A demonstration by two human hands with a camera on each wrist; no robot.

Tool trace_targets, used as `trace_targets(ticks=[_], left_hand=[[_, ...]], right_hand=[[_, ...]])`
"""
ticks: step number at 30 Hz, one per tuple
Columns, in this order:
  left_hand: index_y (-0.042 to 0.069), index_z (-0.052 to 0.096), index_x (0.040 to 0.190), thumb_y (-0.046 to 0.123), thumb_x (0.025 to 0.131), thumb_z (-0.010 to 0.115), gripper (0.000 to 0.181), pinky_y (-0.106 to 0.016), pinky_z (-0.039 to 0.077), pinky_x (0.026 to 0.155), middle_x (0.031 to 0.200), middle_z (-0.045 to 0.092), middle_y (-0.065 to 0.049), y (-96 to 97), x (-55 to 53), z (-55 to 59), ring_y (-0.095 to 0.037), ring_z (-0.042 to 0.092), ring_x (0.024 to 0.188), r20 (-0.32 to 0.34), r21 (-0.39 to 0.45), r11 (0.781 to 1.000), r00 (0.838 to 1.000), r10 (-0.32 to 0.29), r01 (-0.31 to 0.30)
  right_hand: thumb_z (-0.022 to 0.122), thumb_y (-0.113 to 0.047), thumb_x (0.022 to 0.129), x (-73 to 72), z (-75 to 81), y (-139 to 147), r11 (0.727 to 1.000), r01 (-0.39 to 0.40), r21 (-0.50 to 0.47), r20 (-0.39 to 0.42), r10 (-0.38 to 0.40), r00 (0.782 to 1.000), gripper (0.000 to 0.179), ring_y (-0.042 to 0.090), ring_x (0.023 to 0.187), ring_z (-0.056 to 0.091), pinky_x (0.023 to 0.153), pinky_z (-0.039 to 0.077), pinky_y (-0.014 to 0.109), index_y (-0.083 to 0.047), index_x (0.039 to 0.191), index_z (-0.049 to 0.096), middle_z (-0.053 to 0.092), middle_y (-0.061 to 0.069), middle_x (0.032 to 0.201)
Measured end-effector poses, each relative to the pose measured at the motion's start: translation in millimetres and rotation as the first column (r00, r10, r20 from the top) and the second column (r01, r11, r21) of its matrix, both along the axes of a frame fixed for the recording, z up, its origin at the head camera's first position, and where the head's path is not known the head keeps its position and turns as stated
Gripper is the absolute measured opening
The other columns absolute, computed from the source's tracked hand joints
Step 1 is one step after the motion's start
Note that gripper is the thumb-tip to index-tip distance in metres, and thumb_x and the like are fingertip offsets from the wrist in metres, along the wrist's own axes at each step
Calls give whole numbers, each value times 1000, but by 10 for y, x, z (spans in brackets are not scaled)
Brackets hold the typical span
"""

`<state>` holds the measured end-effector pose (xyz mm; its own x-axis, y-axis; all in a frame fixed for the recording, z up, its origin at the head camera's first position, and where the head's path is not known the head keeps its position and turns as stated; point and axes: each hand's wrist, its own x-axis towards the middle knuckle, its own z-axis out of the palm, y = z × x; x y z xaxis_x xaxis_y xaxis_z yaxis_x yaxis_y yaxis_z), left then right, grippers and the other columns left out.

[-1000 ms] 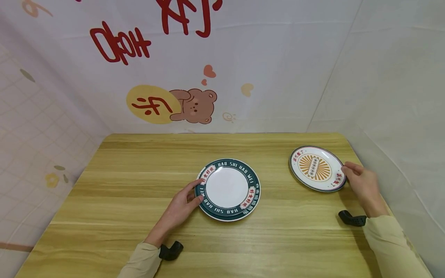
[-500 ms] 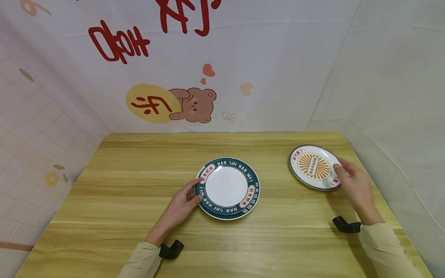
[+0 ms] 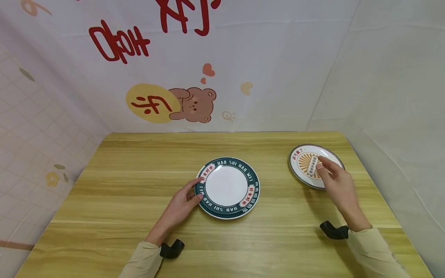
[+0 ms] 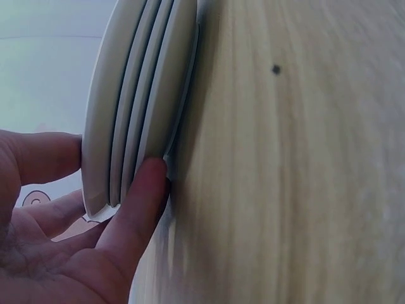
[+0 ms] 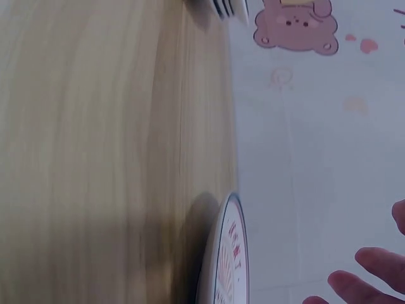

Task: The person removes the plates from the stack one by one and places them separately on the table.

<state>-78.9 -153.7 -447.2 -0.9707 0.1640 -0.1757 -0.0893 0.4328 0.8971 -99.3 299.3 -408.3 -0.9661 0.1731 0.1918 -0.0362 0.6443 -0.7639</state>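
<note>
A stack of several plates [image 3: 226, 186] with dark green patterned rims lies near the table's middle; the left wrist view shows its pale edges layered side by side. My left hand [image 3: 179, 206] holds the stack at its left edge, one finger on the upper rim and another low by the table. To the right lies a white plate [image 3: 301, 163] with an orange sunburst print. Over its right part hovers my right hand [image 3: 338, 189], fingers loosely bent around nothing. In the right wrist view these fingertips [image 5: 352, 288] are apart from the white plate.
The wood-grain table [image 3: 139, 162] ends at a white wall cloth [image 3: 278, 77] with a bear print behind, and another cloth closes in the right side. Black wrist pieces [image 3: 172, 249] sit by both sleeves.
My right hand has let go of the white plate's right rim and moved left above it. The left hand and the stack have stayed in place.
</note>
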Motion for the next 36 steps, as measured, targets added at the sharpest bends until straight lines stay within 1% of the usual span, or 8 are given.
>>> trace_targets(ticks=[3, 6, 11, 17, 22, 27, 31, 36], left_hand=[[17, 45, 157, 14, 104, 63, 56, -50, 46, 109, 159, 42, -21, -2, -5, 1, -40, 54, 135, 2, 12, 1000, 1000, -1, 1], [18, 45, 157, 14, 104, 63, 56, -50, 46, 109, 160, 42, -19, -6, -14, -2, -39, 54, 136, 7, 14, 1000, 1000, 2, -2], [21, 47, 156, 14, 104, 63, 56, -50, 45, 111, 162, 40, -16, -11, -31, 3, -39, 52, 138, 14, 2, 1000, 1000, 5, -5], [20, 42, 159, 12, 104, 63, 59, -48, 46, 109, 163, 37, -19, -15, -40, 0, -40, 53, 137, -3, 30, 999, 1000, -17, 17], [16, 34, 163, 8, 104, 62, 66, -47, 48, 108, 161, 37, -23, -13, -43, -9, -40, 55, 135, -29, 95, 995, 999, -36, 38], [16, 32, 163, 8, 104, 63, 68, -43, 50, 107, 160, 40, -21, 1, -35, 4, -38, 57, 133, -10, 90, 996, 1000, -16, 16], [16, 31, 164, 10, 104, 63, 68, -43, 50, 106, 161, 39, -19, 4, -30, 1, -38, 57, 133, -6, 56, 998, 1000, -8, 8], [18, 33, 163, 12, 103, 64, 68, -46, 46, 110, 163, 38, -15, -9, -19, -9, -36, 56, 135, -6, 11, 1000, 1000, 2, -2]], right_hand=[[54, -34, 108, 23, 5, -93, 999, -34, -22, -22, 33, 999, 49, -16, 95, 56, 75, 45, 4, -2, 146, 58, 61, 25, 139], [56, -27, 107, 42, -21, -186, 995, -91, -37, -61, 89, 994, 46, -19, 99, 53, 81, 44, 2, 1, 144, 58, 60, 25, 141], [59, -18, 106, 92, -59, -361, 984, -173, -51, -103, 167, 981, 42, -15, 108, 54, 87, 44, 3, 3, 143, 58, 58, 26, 143], [59, -16, 106, 151, -72, -586, 966, -241, -93, -100, 232, 968, 41, -7, 113, 58, 92, 46, 6, 2, 143, 58, 59, 25, 141], [61, -14, 106, 162, -98, -744, 954, -277, -113, -103, 266, 958, 41, 14, 119, 63, 98, 46, 10, 3, 143, 58, 61, 23, 139], [62, -9, 104, 146, -137, -886, 941, -321, -109, -89, 312, 946, 40, 39, 122, 63, 103, 52, 29, 5, 142, 58, 60, 23, 141], [62, -6, 103, 126, -190, -990, 923, -354, -151, -49, 350, 935, 42, 40, 124, 63, 104, 50, 45, 6, 143, 56, 59, 24, 143], [62, -8, 104, 103, -233, -1109, 899, -389, -202, -20, 394, 919, 46, 42, 126, 61, 105, 49, 48, 8, 146, 52, 55, 26, 147]])
